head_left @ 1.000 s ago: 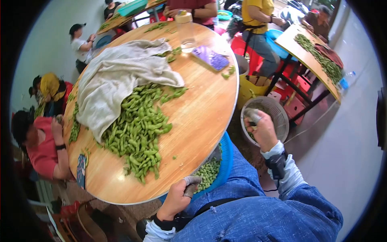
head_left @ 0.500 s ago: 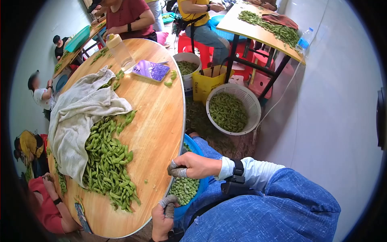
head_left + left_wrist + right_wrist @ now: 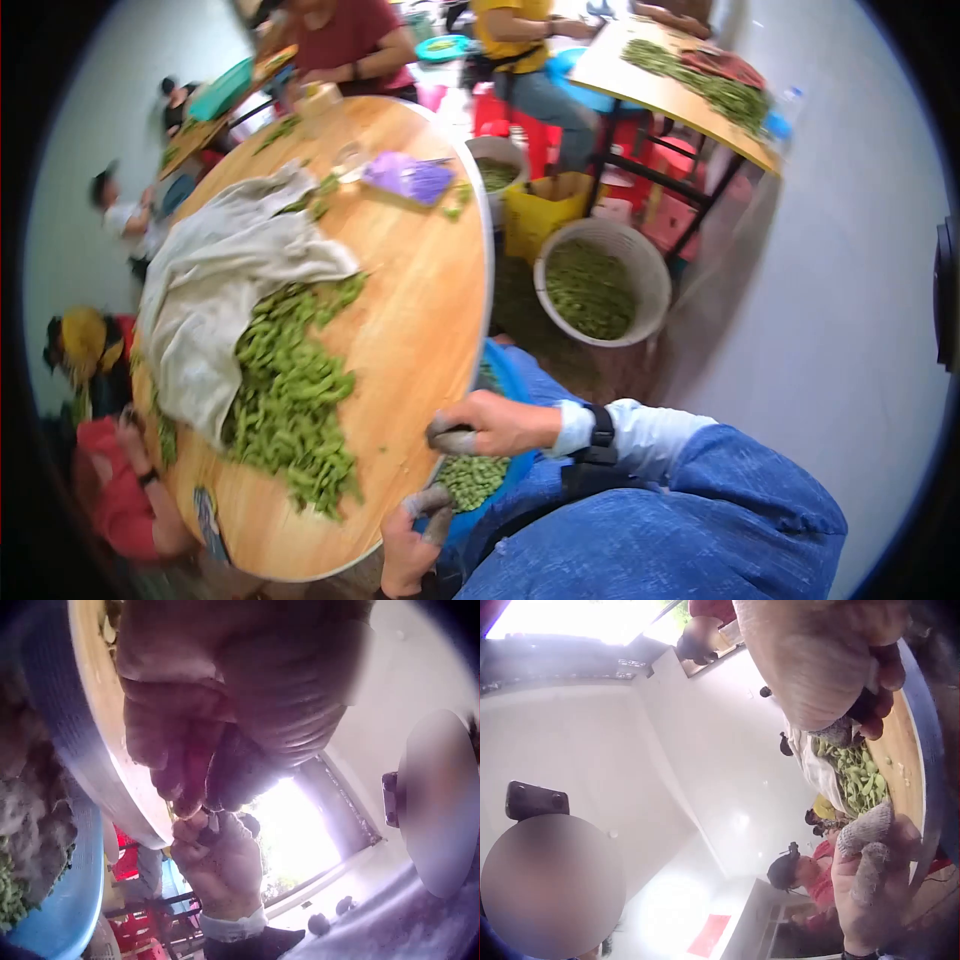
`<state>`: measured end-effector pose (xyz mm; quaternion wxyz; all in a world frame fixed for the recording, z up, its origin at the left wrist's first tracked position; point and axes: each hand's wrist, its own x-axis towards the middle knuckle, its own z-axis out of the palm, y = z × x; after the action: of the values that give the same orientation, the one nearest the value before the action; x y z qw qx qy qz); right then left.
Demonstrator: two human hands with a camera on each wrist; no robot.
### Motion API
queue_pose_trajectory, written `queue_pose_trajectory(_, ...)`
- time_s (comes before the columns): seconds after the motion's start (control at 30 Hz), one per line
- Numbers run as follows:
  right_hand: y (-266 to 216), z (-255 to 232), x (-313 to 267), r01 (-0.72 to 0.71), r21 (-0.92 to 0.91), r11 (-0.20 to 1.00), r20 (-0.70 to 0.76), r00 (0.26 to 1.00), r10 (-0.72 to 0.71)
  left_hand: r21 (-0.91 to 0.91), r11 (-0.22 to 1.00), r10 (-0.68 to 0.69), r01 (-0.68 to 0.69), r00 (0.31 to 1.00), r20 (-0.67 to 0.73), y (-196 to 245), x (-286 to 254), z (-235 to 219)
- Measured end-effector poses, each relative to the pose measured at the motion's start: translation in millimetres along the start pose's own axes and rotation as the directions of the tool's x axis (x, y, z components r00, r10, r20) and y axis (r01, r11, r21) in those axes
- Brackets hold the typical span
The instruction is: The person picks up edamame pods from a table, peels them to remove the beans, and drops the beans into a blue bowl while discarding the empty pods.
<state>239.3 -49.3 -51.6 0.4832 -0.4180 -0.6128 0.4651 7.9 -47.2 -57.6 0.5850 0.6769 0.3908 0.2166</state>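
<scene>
Grey wrappings cover the thumb and a finger of each hand. In the head view, my right hand (image 3: pixel 500 422) is at the round table's edge, fingertips drawn together. My left hand (image 3: pixel 405 550) is just below it, fingers curled, the two hands slightly apart. Whether either pinches a pod is hidden. Under the hands, a blue basin (image 3: pixel 515 375) holds shelled green beans (image 3: pixel 472 482). Green pods (image 3: pixel 290 400) lie heaped on the table beside a pale cloth (image 3: pixel 215 280). The right wrist view shows the left hand's (image 3: pixel 870 881) wrapped digits folded close together.
A white basket (image 3: pixel 655 270) of green pieces stands on the floor beyond the basin. On the round table (image 3: pixel 420 310) are a purple phone (image 3: pixel 408 178), a bottle (image 3: pixel 325 110) and a dark phone (image 3: pixel 208 520). Several people sit or stand around, near a second table (image 3: pixel 590 60).
My right hand has come back from over the white basket to the table edge, near the left hand. The basket's green contents are now in plain view. The head view has shifted.
</scene>
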Motion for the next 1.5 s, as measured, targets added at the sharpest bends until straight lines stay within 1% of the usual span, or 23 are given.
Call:
queue_pose_trajectory(0.1, 1.1, 4.1, 7.5, -0.026, 0.015, 1.000, 0.007, 1.000, 0.026, 0.123, 0.992, 0.046, -0.037, 0.996, -0.070, 25.2, 6.2, -16.6)
queue_pose_trajectory(0.13, -2.0, 4.5, 9.4, -0.060, 0.029, 0.998, -0.005, 0.998, 0.060, 0.152, 0.987, 0.072, -0.045, 0.981, -0.178, 25.7, 8.0, -25.5)
queue_pose_trajectory(0.2, -6.6, 5.3, 14.1, -0.120, 0.066, 0.991, 0.047, 0.992, 0.117, 0.207, 0.976, 0.134, -0.062, 0.926, -0.353, 20.6, 16.6, -40.5)
queue_pose_trajectory(0.3, -8.4, 10.6, 19.0, -0.171, 0.072, 0.983, 0.079, 0.983, 0.165, 0.352, 0.935, 0.217, -0.043, 0.853, -0.475, 23.2, 35.2, -71.4)
queue_pose_trajectory(0.4, -7.0, 16.3, 21.9, -0.180, 0.103, 0.978, 0.088, 0.981, 0.171, 0.592, 0.802, 0.250, 0.083, 0.853, -0.458, 38.1, 60.9, -88.7)
queue_pose_trajectory(0.5, -3.2, 18.4, 23.2, -0.148, 0.102, 0.984, 0.082, 0.987, 0.140, 0.863, 0.487, 0.314, 0.132, 0.896, -0.314, 31.0, 84.4, -97.7)
queue_pose_trajectory(0.6, 0.9, 17.4, 23.8, -0.130, 0.071, 0.989, 0.071, 0.990, 0.125, 0.927, 0.342, 0.281, 0.155, 0.924, -0.258, 23.6, 96.2, -102.9)
queue_pose_trajectory(0.63, -0.4, 16.3, 24.2, -0.131, 0.055, 0.990, 0.066, 0.990, 0.128, 0.931, 0.335, 0.245, 0.148, 0.940, -0.237, 26.8, 95.4, -103.8)
queue_pose_trajectory(0.7, -2.6, 15.1, 25.1, -0.150, 0.051, 0.987, 0.064, 0.987, 0.146, 0.901, 0.424, 0.327, 0.096, 0.911, -0.250, 32.6, 91.3, -105.0)
queue_pose_trajectory(0.73, -4.0, 15.3, 26.7, -0.127, 0.041, 0.991, 0.055, 0.991, 0.125, 0.883, 0.464, 0.363, 0.068, 0.895, -0.260, 33.8, 88.0, -106.8)
queue_pose_trajectory(0.77, -5.5, 15.6, 28.8, -0.105, 0.030, 0.994, 0.045, 0.994, 0.104, 0.789, 0.611, 0.324, 0.067, 0.888, -0.326, 33.3, 83.8, -109.5)
queue_pose_trajectory(0.83, -1.9, 20.3, 32.8, -0.034, -0.004, 0.999, 0.050, 0.998, 0.034, 0.444, 0.895, 0.275, -0.053, 0.848, -0.453, 32.9, 76.2, -104.3)
queue_pose_trajectory(0.87, -4.1, 23.7, 36.6, -0.051, -0.033, 0.998, 0.075, 0.996, 0.053, 0.232, 0.966, 0.221, -0.115, 0.831, -0.510, 35.5, 71.3, -101.7)
queue_pose_trajectory(0.9, -9.0, 27.7, 41.2, -0.065, -0.061, 0.996, 0.104, 0.992, 0.071, 0.017, 0.984, 0.164, -0.180, 0.850, -0.501, 44.9, 64.2, -91.9)
queue_pose_trajectory(1.03, -30.2, 41.4, 54.3, -0.115, -0.034, 0.993, 0.164, 0.979, 0.119, -0.223, 0.894, 0.273, -0.389, 0.867, -0.417, 53.2, 44.3, -50.3)
queue_pose_trajectory(1.1, -25.2, 50.0, 56.2, -0.013, 0.030, 0.999, 0.171, 0.985, 0.008, -0.230, 0.884, 0.309, -0.407, 0.877, -0.368, 49.1, 39.2, -41.8)
queue_pose_trajectory(1.23, -26.7, 45.3, 50.7, 0.136, -0.046, 0.990, 0.127, 0.983, -0.130, -0.235, 0.867, 0.345, -0.439, 0.870, -0.352, 47.8, 30.6, -34.3)
queue_pose_trajectory(1.3, -25.9, 40.3, 48.4, 0.190, -0.308, 0.932, 0.117, 0.980, -0.162, -0.104, 0.890, 0.362, -0.444, 0.826, -0.433, 39.5, 29.1, -31.0)
queue_pose_trajectory(1.33, -25.3, 37.7, 47.9, 0.214, -0.432, 0.876, 0.112, 0.977, -0.183, -0.295, 0.901, 0.196, -0.319, 0.904, -0.379, 36.6, 26.7, -33.8)
queue_pose_trajectory(1.37, -22.8, 35.6, 48.7, 0.316, -0.559, 0.767, 0.113, 0.945, -0.307, -0.469, 0.865, 0.038, -0.177, 0.956, -0.290, 34.2, 24.1, -39.5)
queue_pose_trajectory(1.4, -24.3, 34.2, 49.5, 0.348, -0.594, 0.725, 0.150, 0.933, -0.326, -0.619, 0.785, -0.106, -0.024, 0.979, -0.173, 32.9, 21.9, -42.7)
queue_pose_trajectory(1.43, -26.8, 33.4, 50.2, 0.381, -0.625, 0.682, 0.187, 0.920, -0.343, -0.683, 0.712, -0.231, 0.165, 0.973, -0.005, 36.6, 22.0, -44.1)
queue_pose_trajectory(1.5, -28.1, 34.9, 51.6, 0.437, -0.666, 0.604, 0.254, 0.895, -0.367, -0.764, 0.580, -0.275, 0.283, 0.951, 0.143, 40.0, 24.1, -37.3)
